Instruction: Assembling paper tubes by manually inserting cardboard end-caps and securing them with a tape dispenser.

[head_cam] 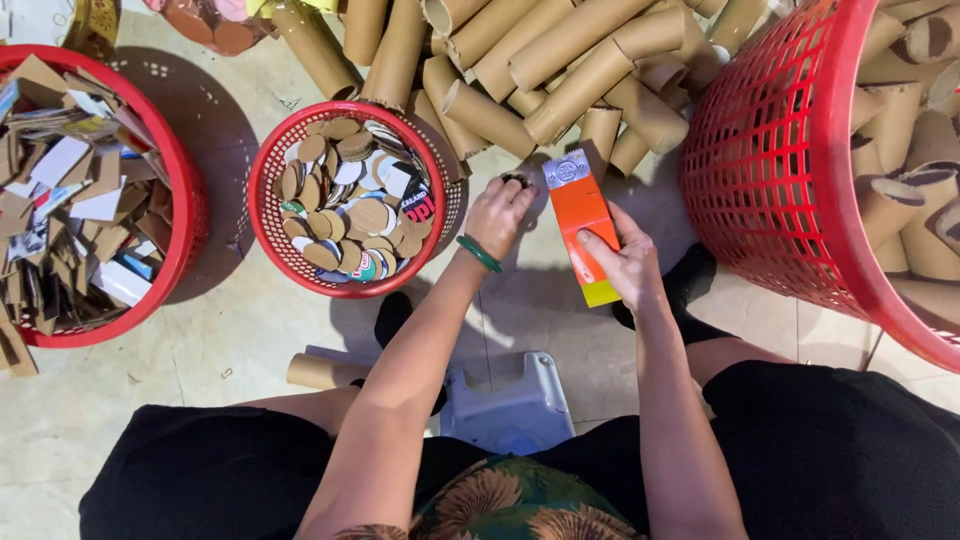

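Orange tube (583,225) clasped by right hand (628,265); left hand (497,215) pinches its cap at 10 o'clock—judge: steady tube, pull squarely.

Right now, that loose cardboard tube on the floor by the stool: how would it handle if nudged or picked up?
The cardboard tube lies on its side on smooth floor tile, so it would probably roll when pushed. Hollow cardboard like the pile, so likely light. Probably stiff lengthwise, though a hard squeeze might dent it.

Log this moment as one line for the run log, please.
right hand: grips orange carton | left hand: closed on small dark piece by carton's end | beside: small red basket of cardboard discs | behind: cardboard tubes
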